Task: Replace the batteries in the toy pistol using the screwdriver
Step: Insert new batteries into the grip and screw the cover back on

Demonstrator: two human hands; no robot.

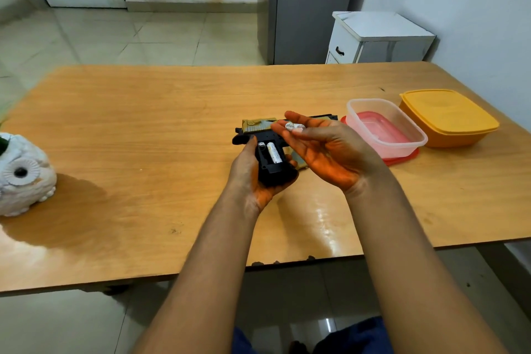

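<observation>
Black toy pistol [268, 149], white cylindrical battery [293, 126]

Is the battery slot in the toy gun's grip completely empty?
No, one white battery lies in the open grip of the toy gun, with a bare slot beside it.

The surface [143, 129] looks like wood-grain laminate, smooth and glossy where light glares near its front edge. The toy pistol [268, 149] is matt black plastic with a dull gold top. The clear box [386, 126] is translucent plastic; the orange container [448, 118] is opaque, satiny plastic. The white owl pot [24, 172] looks ceramic and ridged.
</observation>
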